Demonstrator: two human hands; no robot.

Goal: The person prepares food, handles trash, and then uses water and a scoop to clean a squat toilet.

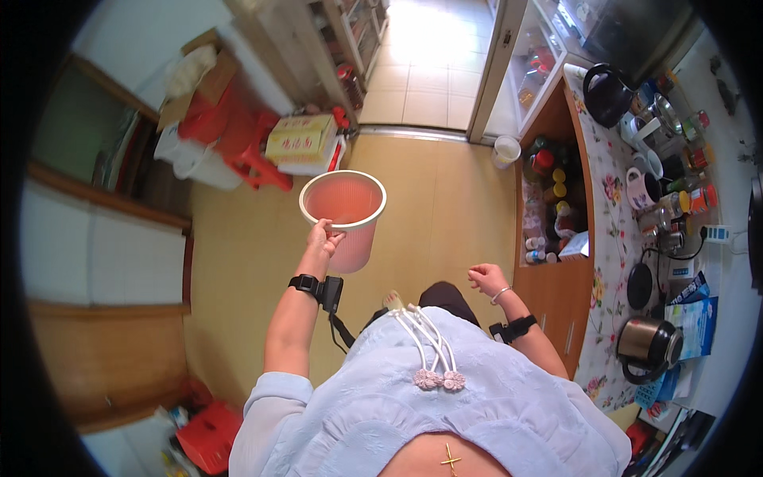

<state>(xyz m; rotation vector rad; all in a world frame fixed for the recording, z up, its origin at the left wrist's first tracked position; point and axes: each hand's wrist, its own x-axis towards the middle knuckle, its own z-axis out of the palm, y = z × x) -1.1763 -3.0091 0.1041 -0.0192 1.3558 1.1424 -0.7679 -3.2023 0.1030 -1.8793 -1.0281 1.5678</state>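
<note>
A pink, ribbed wastebasket [351,248] with a white rim hangs in front of me, its mouth tipped up toward me. My left hand [323,238] is closed on the near left part of that rim, thumb and fingers pinching it. No contents can be made out through the mouth. My right hand [486,280] hangs over the floor to the right, apart from the wastebasket, with its fingers curled in and nothing visible in them. A bracelet circles the right wrist, and black straps with small devices sit on both forearms.
On the right stands a cabinet with a flowered top [602,262], crowded with a kettle [608,94], a dark metal pot [648,340], jars and cups. A white tub [505,151] stands by the doorway. Left are a red stool [258,159] and a yellow carton [300,139].
</note>
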